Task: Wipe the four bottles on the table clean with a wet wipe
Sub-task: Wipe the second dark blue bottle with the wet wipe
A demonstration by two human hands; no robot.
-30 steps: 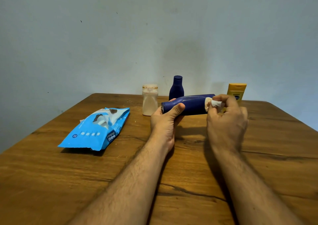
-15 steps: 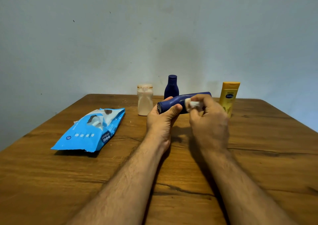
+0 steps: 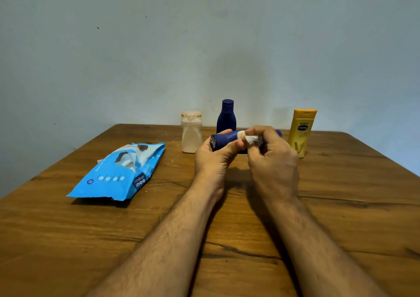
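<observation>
Wipe (image 3: 251, 139) in the right hand (image 3: 271, 160) has slid leftward along the blue bottle (image 3: 223, 140), gripped sideways by the left hand (image 3: 214, 158) above the bench (image 3: 341, 206); wiping continues.

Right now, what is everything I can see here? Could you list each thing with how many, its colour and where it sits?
table: one, brown wood, fills the lower view, against the wall.
wall: one, pale grey-blue, behind the table.
wipe pack: one, light blue and white, lying flat on the table's left side.
cream bottle: one, off-white, upright at the back.
standing blue bottle: one, dark blue, upright beside the cream bottle.
yellow bottle: one, upright at the back right.
held blue bottle: one, dark blue, lying sideways in the hands above the table.
wet wipe: one, white, pressed on the held blue bottle.
left hand: grips the held blue bottle.
right hand: pinches the wet wipe.
</observation>
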